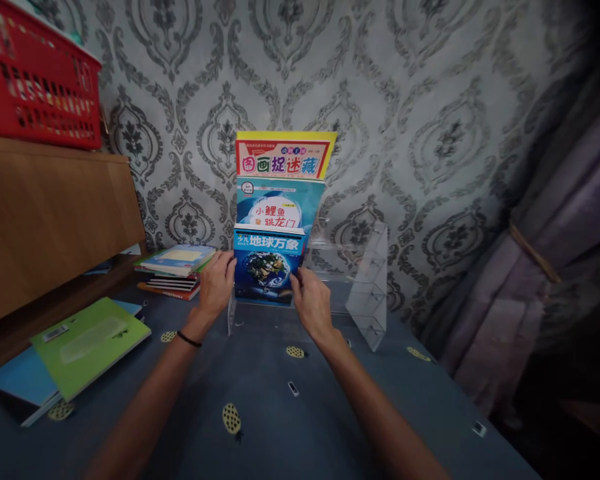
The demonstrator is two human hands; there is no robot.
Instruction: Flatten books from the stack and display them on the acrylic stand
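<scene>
A blue book with a globe on its cover (266, 268) stands upright at the front of a clear acrylic book rack (370, 287). My left hand (217, 283) is closed at its left edge, the fingertips partly hidden by the edge. At the right edge, my right hand (312, 303) pinches the same book near its lower half. Behind it rises a teal book (280, 193), and at the back a taller red and yellow book (285, 155). The rack's tiers to the right of these books show bare plastic.
Left of the rack lies a stack of books (173, 267). Nearer me, a green book (93, 343) overlaps a blue book (23, 380). A red basket (40, 87) sits on a wooden cabinet (55, 220). A curtain (515, 267) hangs at the right.
</scene>
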